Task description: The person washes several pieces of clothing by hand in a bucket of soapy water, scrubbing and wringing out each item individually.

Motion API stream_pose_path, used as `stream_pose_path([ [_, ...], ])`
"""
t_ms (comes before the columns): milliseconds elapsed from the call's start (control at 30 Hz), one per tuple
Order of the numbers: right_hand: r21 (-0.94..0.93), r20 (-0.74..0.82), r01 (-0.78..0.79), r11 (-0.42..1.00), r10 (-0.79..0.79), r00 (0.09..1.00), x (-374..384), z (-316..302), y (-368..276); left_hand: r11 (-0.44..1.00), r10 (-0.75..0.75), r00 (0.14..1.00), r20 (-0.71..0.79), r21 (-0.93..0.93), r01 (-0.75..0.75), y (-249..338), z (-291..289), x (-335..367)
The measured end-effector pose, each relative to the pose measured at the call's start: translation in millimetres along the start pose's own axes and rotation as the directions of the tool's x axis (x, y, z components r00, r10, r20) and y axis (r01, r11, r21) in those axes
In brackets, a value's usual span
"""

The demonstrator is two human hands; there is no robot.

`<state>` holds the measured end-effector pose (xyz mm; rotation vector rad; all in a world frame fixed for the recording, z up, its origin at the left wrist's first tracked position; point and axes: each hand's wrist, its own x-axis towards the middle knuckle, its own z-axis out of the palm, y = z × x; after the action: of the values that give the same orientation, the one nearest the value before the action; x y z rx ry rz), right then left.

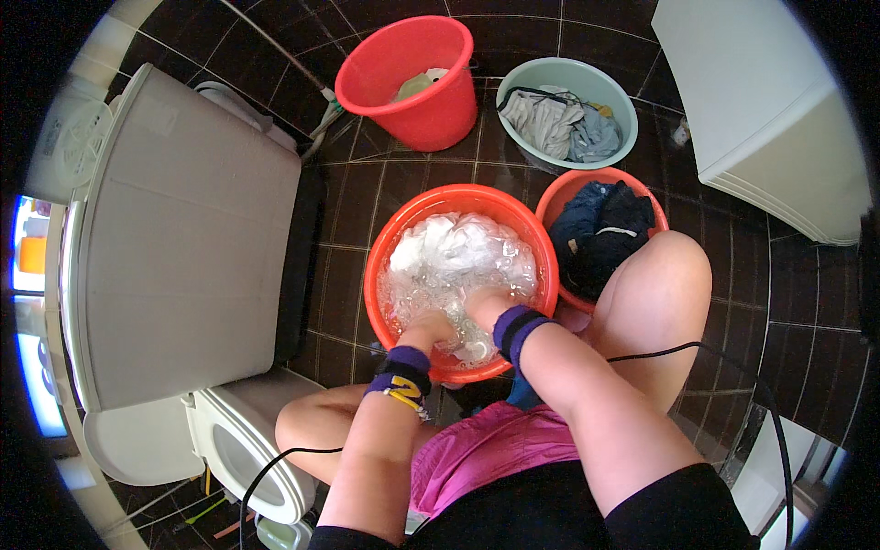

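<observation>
An orange-red basin (pixel 458 192) of sudsy water stands on the floor between my knees. White cloth (pixel 458 240) lies soaked in it, bulging above the water toward the far side. My left hand (pixel 431 327) dips into the near part of the basin, its fingers lost under the bubbles. Just to its right, my right hand (pixel 486 302) is also sunk in the water beside the cloth. Foam hides whether either hand grips the fabric. Dark wristbands circle both wrists, above the water.
Against the basin's right side sits a red basin (pixel 555 198) of dark clothes. Behind stand a pale green basin (pixel 624 103) with light clothes and a red bucket (pixel 440 124). A toilet (pixel 275 458), a large grey box-shaped unit (pixel 188 247) and a white cabinet (pixel 779 119) flank me. Black cables (pixel 777 412) hang near my arms.
</observation>
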<state>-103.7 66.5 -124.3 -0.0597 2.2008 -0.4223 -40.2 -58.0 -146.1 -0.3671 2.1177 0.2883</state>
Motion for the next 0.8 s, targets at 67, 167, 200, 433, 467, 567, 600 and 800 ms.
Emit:
stream_pose_path([
  [67,-0.041,-0.015,0.194,0.980,-0.195,0.981,16,-8,8,0.999,-0.005,1.000,0.001,-0.044,0.005,18,-24,-26],
  [167,-0.360,-0.014,0.589,0.724,-0.635,0.772,15,-21,11,0.971,0.170,0.819,-0.548,-0.047,-0.234,6,-2,-28],
  [200,-0.350,-0.041,0.618,0.704,-0.671,0.740,-7,-35,3,0.949,0.203,0.733,-0.650,-0.055,-0.311,3,1,-33],
  [433,-0.085,-0.124,0.824,0.560,-0.827,0.549,-105,-102,-21,0.562,0.196,0.697,-0.690,-0.503,-0.656,2,-37,-101],
  [467,-0.062,-0.120,0.823,0.565,-0.823,0.556,-114,-110,-21,0.590,0.182,0.700,-0.690,-0.493,-0.640,1,-48,-118],
  [567,0.178,-0.393,0.901,0.397,-0.811,0.435,-103,-115,0,0.631,0.121,0.632,-0.766,-0.432,-0.645,12,-72,-152],
  [600,0.196,-0.488,0.876,0.440,-0.732,0.476,-98,-113,6,0.641,0.118,0.615,-0.779,-0.413,-0.647,17,-80,-164],
  [800,0.888,0.259,-0.084,0.451,-0.342,0.904,-85,-72,38,0.505,0.058,0.469,-0.881,-0.379,-0.775,29,-100,-212],
])
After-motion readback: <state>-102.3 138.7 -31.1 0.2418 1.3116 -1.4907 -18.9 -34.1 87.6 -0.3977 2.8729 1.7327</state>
